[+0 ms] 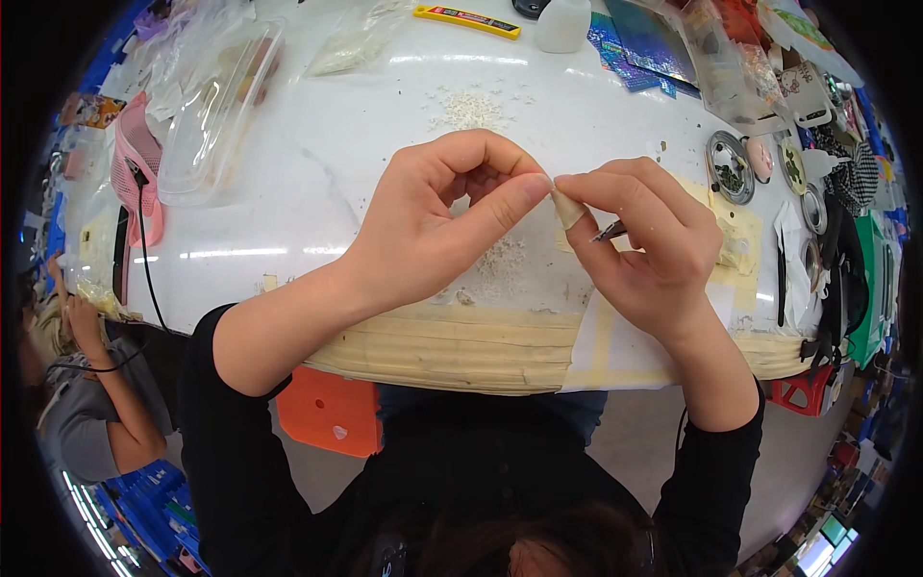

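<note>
My left hand is raised over the white table, its thumb and index fingertips pinched together. Whatever sits in that pinch is too small to make out. Right against those fingertips is my right hand, its index finger bent toward its thumb. A beige covering, like a finger cot, wraps the right thumb's tip. Tucked within the curled right fingers is a slim metal tool with a pointed end, perhaps tweezers; most of it is hidden. Small white bits lie scattered beyond my hands, with more white bits beneath them.
A clear plastic box and a pink mesh pouch lie at left. A yellow cutter and white bottle stand far off. Round metal tins are at right. Tape covers the near edge. Another person sits at left.
</note>
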{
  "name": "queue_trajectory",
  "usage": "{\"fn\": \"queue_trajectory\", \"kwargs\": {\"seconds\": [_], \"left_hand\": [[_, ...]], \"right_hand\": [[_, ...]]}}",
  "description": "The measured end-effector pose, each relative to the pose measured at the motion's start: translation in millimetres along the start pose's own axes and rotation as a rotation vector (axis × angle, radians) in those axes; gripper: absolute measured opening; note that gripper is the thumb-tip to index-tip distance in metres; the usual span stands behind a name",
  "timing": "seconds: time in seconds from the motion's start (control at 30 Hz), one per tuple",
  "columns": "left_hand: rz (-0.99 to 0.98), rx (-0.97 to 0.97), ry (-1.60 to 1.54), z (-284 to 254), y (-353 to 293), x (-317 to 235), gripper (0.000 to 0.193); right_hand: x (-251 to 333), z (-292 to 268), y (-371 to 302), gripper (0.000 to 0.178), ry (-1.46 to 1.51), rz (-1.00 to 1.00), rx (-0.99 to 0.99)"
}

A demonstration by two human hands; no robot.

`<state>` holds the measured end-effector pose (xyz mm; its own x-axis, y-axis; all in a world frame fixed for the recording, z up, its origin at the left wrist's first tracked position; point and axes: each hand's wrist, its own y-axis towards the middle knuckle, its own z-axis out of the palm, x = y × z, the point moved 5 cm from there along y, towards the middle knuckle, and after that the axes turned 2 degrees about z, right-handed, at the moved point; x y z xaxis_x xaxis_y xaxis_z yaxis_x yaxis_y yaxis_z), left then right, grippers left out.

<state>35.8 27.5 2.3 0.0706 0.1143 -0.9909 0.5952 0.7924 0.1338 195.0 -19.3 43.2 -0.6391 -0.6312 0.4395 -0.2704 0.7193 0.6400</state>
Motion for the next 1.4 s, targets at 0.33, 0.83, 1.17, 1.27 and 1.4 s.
{"fn": "queue_trajectory", "kwargs": {"seconds": [0.33,0.83,1.17,1.27,1.4], "left_hand": [[0.159,-0.04,0.168,-5,0,-7,0.009],[0.774,-0.07,0.708,1,-1,-32,0.029],[0.804,-0.056,0.731,1,-1,-31,0.032],[0.805,-0.044,0.737,1,-1,-31,0.032],[0.813,-0.046,0.739,1,-1,-31,0.032]], "right_hand": [[-1,0,-2,0.039,-0.171,-0.18,-0.052],[-8,8,-4,0.024,-0.173,0.144,0.221],[-9,8,-4,0.017,-0.163,0.156,0.257],[-9,8,-4,0.014,-0.155,0.17,0.278],[-10,9,-4,0.019,-0.171,0.137,0.252]]}}
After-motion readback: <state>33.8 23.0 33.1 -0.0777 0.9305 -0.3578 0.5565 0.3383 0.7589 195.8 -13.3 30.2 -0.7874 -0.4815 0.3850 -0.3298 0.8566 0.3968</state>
